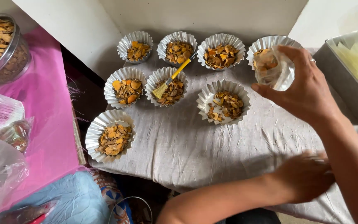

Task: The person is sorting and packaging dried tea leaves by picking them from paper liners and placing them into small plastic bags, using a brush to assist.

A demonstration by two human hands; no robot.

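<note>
**A:** So what's each hand doing here? The right hand (307, 89) has a small clear crinkled plastic bag (275, 68) with orange-brown dried chips inside, fingers wrapped tight around it, held up over the far right corner of the wrinkled grey cloth (195, 145). Looks tipped toward the fluted silver foil cup at that corner (270, 43), probably so nothing spills onto the cloth.

**B:** Yeah, and the left hand (305, 176) is down at the near right edge of the cloth, crossing under the other arm. It's blurry, so I can't tell if the fingers are spread or curled, or if it's holding anything.

**A:** The other foil cups (123, 87) sit in loose rows toward the far and left edges, all filled about the same. Spaced apart, I'd guess, so each is easy to reach.

**B:** The little yellow-handled brush (171, 79) is lying across a middle cup, bristles in the chips, just parked there within reach. The round clear jar of the same chips (1, 47) sits off on the pink sheet (50, 124) at the left.
</note>
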